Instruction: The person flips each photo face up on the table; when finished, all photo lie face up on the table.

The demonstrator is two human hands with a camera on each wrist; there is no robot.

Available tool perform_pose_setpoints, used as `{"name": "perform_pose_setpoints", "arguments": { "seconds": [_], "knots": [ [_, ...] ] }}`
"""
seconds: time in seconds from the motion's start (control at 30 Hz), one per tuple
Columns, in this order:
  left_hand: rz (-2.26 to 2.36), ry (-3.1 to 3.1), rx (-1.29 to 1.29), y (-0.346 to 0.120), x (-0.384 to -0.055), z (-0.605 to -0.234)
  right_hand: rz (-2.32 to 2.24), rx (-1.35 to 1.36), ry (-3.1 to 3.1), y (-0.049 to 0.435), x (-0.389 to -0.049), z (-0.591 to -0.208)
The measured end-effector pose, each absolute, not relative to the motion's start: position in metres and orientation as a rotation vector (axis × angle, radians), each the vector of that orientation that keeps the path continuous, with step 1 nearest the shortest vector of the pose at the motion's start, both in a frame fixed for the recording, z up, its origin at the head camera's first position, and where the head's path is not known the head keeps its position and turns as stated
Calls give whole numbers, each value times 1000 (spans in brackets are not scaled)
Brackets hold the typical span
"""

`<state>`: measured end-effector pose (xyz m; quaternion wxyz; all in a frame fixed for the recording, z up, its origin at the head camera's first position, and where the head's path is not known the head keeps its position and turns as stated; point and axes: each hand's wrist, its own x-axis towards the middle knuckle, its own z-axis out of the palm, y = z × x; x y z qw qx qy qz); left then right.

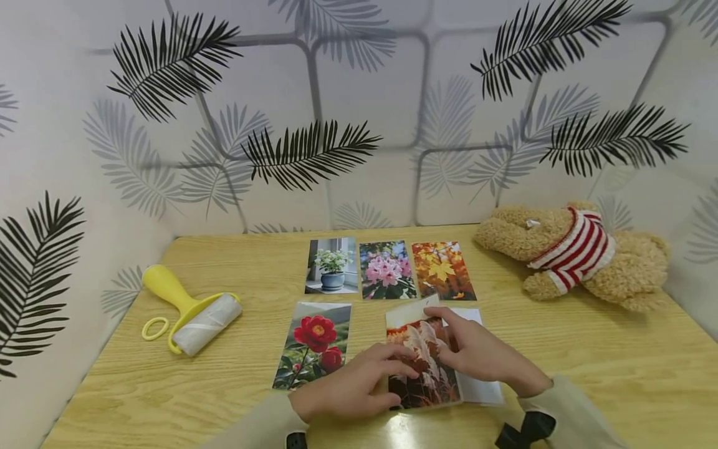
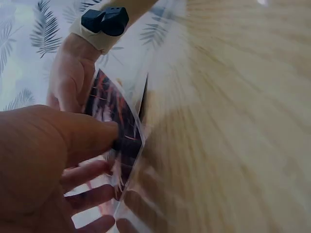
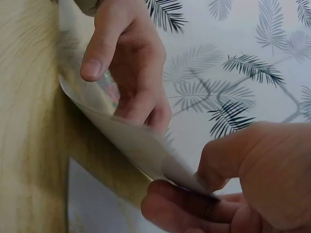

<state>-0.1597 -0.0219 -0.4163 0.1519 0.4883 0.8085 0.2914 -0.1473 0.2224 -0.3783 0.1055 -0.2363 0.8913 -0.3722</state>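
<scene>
A photo card of feathery grass plumes (image 1: 426,362) is tilted up from the table between both hands, bending slightly. My right hand (image 1: 482,349) pinches its upper right edge; the right wrist view shows the thumb on one side of the card (image 3: 131,141) and the fingers on the other. My left hand (image 1: 359,380) has its fingers spread over the left part of the card's face, thumb lower down near the bottom edge. Under and to the right of this card lies a white card (image 1: 482,386), also partly seen in the right wrist view.
Left of the hands is a red flower photo (image 1: 316,343). Behind lie a potted plant photo (image 1: 332,265), a pink flower photo (image 1: 387,269) and an autumn leaf photo (image 1: 443,269). A yellow lint roller (image 1: 196,312) lies left, a teddy bear (image 1: 572,249) back right, by the patterned wall.
</scene>
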Motion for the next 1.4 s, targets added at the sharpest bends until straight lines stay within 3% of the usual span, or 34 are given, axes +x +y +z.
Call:
{"name": "perform_pose_setpoints", "arguments": {
  "seconds": [0.23, 0.9, 1.4],
  "knots": [
    [475, 2463, 1488, -35, -153, -415, -962, -690, 2619, 215, -152, -393],
    [427, 2543, 1371, -57, -155, -412, -783, -735, 2693, 192, -177, -403],
    [664, 2396, 1173, -49, -160, -399, -1044, -784, 2715, 232, -177, -400]
  ]
}}
